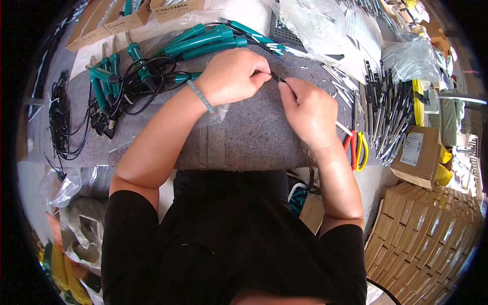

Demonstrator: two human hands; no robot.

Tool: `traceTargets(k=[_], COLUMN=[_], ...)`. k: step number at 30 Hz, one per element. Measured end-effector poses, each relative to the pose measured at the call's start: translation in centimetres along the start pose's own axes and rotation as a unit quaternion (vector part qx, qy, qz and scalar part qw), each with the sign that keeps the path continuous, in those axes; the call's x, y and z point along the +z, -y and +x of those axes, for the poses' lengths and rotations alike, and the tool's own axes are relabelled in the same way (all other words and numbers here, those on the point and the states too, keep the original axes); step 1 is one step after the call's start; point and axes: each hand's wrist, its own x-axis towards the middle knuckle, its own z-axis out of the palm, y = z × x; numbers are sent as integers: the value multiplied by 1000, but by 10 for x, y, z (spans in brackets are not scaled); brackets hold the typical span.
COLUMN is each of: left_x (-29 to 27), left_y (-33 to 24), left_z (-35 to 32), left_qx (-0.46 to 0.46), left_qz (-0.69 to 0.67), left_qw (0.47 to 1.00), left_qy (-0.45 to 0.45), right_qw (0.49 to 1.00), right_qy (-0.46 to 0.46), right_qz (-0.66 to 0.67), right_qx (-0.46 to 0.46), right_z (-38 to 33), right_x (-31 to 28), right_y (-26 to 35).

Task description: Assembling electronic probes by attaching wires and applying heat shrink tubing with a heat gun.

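Over the middle of the cloth-covered bench (244, 137), my left hand (235, 75) and my right hand (311, 112) face each other, a short gap apart. Fingers of both are closed in a pinch on a thin black wire (275, 76) that spans the gap. Most of its ends are hidden in my fingers. Just beyond my left hand lie teal soldering iron handles (199, 41), with dark wires and thin white sleeves at their far right ends. Loose white sleeves (341, 84) are scattered beyond my right hand.
Teal soldering irons (115, 66) with black cords lie at the left. Right of my right hand are red-and-yellow-handled pliers (357, 150) and a pile of thin rods (389, 109). Cartons (417, 152) stand at the right, clear plastic bags (317, 28) at the back.
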Motion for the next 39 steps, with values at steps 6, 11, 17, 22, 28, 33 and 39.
traceTargets(k=[6,11,17,22,28,33,39], left_x=[-39,0,22,24,29,30,33], left_y=[-3,-10,-9,-13,-14,-11,-9], left_z=[-13,-6,1,-1,3,4,4], left_qx=[4,158,147,184,230,262,189], left_qz=[175,-90,-20,-9,11,89,-13], left_qw=[980,979,989,983,972,960,980], left_qy=[91,92,-10,-10,-36,-34,-53], right_qw=[976,921,951,976,971,965,965], right_qy=[113,260,134,81,89,111,125], right_qz=[173,288,274,185,202,219,223], right_qx=[-71,-46,-39,-76,-90,-92,-57], right_z=[6,8,-23,-26,-20,-13,-7], right_x=[-11,-22,-22,-21,-14,-2,6], right_y=[-38,-50,-101,-90,-82,-78,-69])
